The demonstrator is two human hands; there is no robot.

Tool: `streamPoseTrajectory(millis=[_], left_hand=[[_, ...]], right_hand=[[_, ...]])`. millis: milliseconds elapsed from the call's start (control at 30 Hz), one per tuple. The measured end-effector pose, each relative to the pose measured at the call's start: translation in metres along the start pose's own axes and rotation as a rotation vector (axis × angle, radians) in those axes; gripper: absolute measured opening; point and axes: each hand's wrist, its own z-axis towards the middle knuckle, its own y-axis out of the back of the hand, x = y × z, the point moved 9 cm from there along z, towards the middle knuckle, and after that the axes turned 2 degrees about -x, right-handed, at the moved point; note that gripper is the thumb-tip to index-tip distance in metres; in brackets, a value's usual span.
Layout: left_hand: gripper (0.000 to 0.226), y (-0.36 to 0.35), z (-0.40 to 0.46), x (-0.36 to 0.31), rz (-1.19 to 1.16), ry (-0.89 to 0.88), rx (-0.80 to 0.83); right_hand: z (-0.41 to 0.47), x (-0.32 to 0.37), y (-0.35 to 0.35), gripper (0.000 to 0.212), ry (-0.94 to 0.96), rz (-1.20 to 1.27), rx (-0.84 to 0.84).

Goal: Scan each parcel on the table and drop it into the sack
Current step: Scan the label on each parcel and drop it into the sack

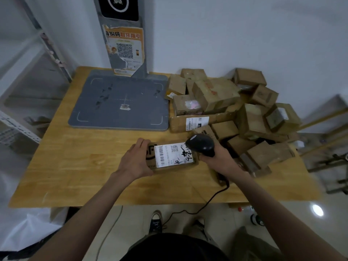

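Note:
A small cardboard parcel (170, 156) with a white barcode label on top sits at the middle of the wooden table (75, 166). My left hand (137, 161) grips its left end. In my right hand (216, 157) I hold a black corded handheld scanner (200, 145), whose head hangs over the label's right edge. A heap of several brown parcels (231, 113) fills the right part of the table. White plastic, possibly the sack (28, 228), lies at the lower left beside the table.
A grey scanning pad (120, 102) with an upright post and orange poster (124, 49) stands at the back of the table. Metal shelving (22, 91) runs along the left. The scanner's cable (203, 204) drops over the front edge. Bottles (252, 215) stand on the floor.

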Motion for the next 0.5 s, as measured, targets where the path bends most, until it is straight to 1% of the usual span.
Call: streamPoseTrajectory(millis=[33,100,167,233,367,433,500], left_hand=[[0.098,0.000,-0.001,-0.005,-0.004,-0.014,0.010],[0.098,-0.001,-0.004,-0.016,-0.004,-0.039,0.028],[0.100,-0.003,-0.008,-0.030,0.007,-0.061,0.050],[0.102,-0.008,-0.014,-0.045,0.016,-0.083,0.071],[0.098,-0.022,-0.031,-0.082,0.036,-0.145,0.092],[0.096,-0.031,-0.040,-0.101,0.045,-0.176,0.103],[0.096,-0.042,-0.050,-0.123,0.056,-0.201,0.121]], right_hand=[[-0.006,-0.009,0.003,0.022,-0.049,0.073,-0.016],[-0.019,-0.025,0.005,0.020,-0.120,0.195,-0.017],[-0.030,-0.042,0.006,0.015,-0.173,0.277,-0.018],[-0.043,-0.056,0.008,0.016,-0.209,0.341,-0.022],[-0.076,-0.074,0.013,0.025,-0.188,0.366,-0.063],[-0.096,-0.085,0.019,0.021,-0.168,0.344,-0.096],[-0.121,-0.106,0.027,0.019,-0.210,0.370,-0.135]])
